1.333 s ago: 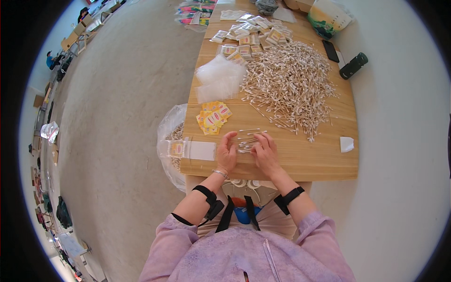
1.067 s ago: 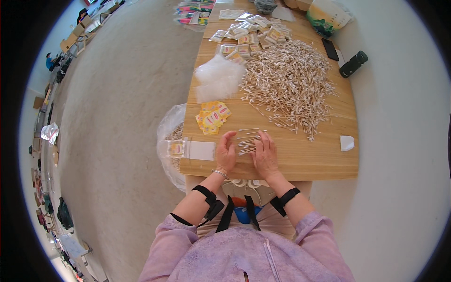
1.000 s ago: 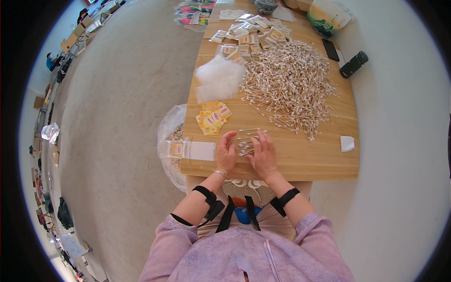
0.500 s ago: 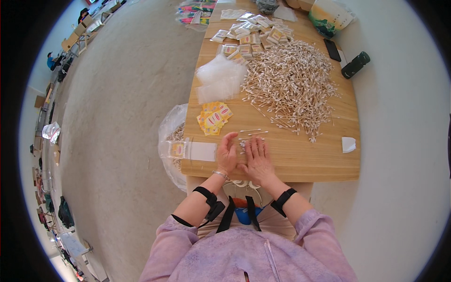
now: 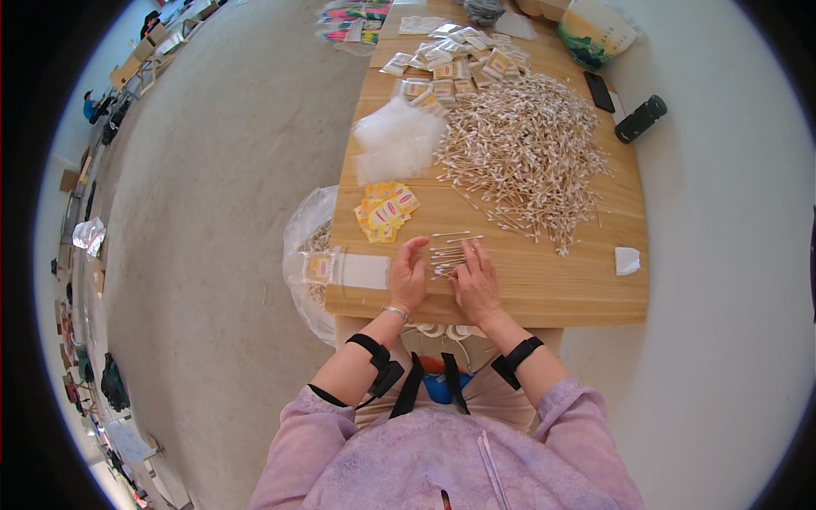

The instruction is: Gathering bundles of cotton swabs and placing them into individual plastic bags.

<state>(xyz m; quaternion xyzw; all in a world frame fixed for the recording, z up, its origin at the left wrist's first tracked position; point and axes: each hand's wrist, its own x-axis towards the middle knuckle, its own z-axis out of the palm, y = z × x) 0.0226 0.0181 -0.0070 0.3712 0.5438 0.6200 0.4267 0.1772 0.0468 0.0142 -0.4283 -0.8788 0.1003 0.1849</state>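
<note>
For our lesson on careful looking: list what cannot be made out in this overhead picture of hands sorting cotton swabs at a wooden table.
- Head view: how many swabs lie in the small bunch; the left hand and right hand cover part of it.
- Head view: what fills the plastic bag beside the table; the table edge hides it.
- Head view: print on the yellow packets; too small.
- Head view: the bag at the far corner; cut off by the top edge.

Black phone (image 5: 599, 91), yellow packets (image 5: 388, 211)
</note>
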